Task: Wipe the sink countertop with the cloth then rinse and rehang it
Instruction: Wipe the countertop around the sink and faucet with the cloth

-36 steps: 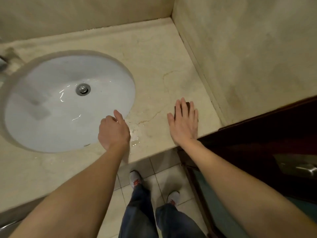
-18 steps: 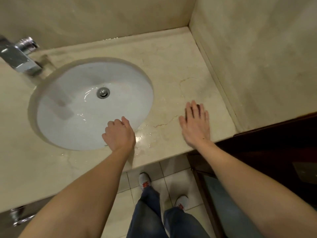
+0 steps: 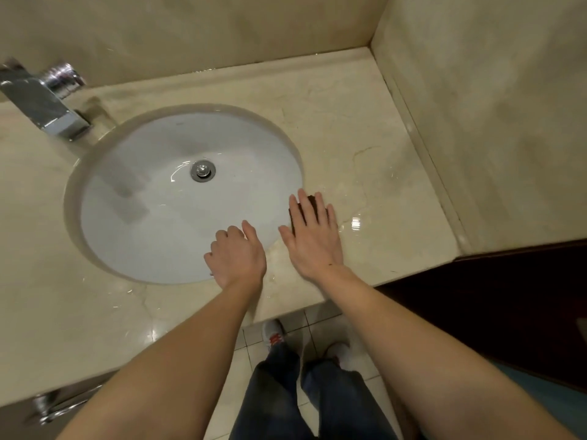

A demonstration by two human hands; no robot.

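My right hand (image 3: 313, 236) lies flat with straight fingers on a small dark brown cloth (image 3: 293, 217), pressing it onto the beige marble countertop (image 3: 365, 128) right beside the sink's right rim. Only slivers of the cloth show between and beside the fingers. My left hand (image 3: 236, 257) rests over the front rim of the white oval sink (image 3: 152, 223), fingers curled down over the edge. The counter to the right of the cloth shines wet.
A chrome faucet (image 3: 47, 103) juts over the sink at the back left. Beige walls close the counter at the back and right. A dark wooden door (image 3: 508, 296) stands at the right. A metal rail (image 3: 54, 404) sits under the counter's front left.
My right hand has slid the cloth left across the counter, from near the right wall to the sink's rim. My left hand has stayed on the sink's front edge.
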